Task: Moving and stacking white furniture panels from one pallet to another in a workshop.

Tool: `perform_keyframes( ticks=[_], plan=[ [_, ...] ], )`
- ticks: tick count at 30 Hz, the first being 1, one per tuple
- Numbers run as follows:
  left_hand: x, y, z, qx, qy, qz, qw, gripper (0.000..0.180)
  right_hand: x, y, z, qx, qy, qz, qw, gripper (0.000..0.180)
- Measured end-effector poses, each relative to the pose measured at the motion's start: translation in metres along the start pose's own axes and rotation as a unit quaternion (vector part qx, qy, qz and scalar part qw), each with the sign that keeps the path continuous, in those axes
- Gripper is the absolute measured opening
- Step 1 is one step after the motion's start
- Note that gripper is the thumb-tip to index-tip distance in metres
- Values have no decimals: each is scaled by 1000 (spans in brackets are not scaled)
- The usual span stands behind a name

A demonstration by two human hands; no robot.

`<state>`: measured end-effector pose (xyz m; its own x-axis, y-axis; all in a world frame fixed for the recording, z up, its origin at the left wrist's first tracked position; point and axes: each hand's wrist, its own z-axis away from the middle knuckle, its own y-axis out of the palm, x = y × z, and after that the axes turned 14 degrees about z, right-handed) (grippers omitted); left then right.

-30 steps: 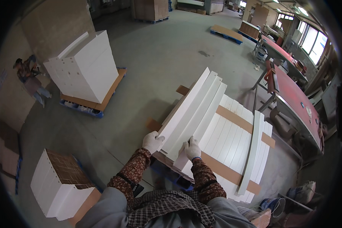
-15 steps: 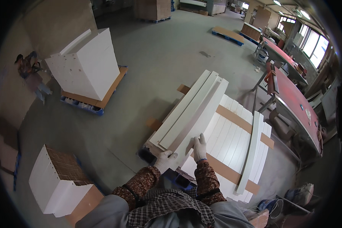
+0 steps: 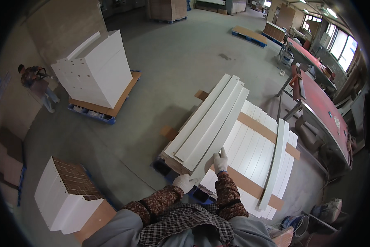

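Observation:
Both my hands wear white gloves. My left hand [image 3: 185,181] grips the near end of a bundle of long white boards [image 3: 209,121], at its lower corner. My right hand [image 3: 220,161] lies on the right edge of the same bundle, fingers wrapped on the top board. The bundle rests tilted across a low pallet stack of white slats [image 3: 255,152] crossed by brown cardboard strips [image 3: 264,129]. One long white board [image 3: 274,162] lies alone on the right side of the stack.
A pallet of upright white panels [image 3: 95,72] stands at the left back, another white stack [image 3: 65,195] near left. A person [image 3: 39,84] stands by the left wall. A red machine table [image 3: 320,109] runs along the right. Grey concrete floor [image 3: 172,53] lies between.
The white bundle's near end has slid to the right and lower on the stack. My left hand moved from its left corner down under the near end; my right hand stayed on its right edge.

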<state>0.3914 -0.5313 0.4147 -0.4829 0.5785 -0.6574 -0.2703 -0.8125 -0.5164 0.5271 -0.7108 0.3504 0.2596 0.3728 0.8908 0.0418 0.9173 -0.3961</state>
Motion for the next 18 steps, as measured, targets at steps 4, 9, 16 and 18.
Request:
perform_keyframes(
  ticks=[4,9,16,18],
  plan=[
    [1,-11,1,65,-146,233,959,42,20,0,1,-3,-3,61,998,40],
    [28,21,-25,51,-126,483,865,20,14,-5,-15,-29,-21,153,988,49],
    [25,23,-33,61,-154,614,772,26,-3,0,-13,-10,-22,219,976,54],
    [30,24,-37,49,-178,610,770,28,-4,5,2,10,-23,222,975,51]
  ],
)
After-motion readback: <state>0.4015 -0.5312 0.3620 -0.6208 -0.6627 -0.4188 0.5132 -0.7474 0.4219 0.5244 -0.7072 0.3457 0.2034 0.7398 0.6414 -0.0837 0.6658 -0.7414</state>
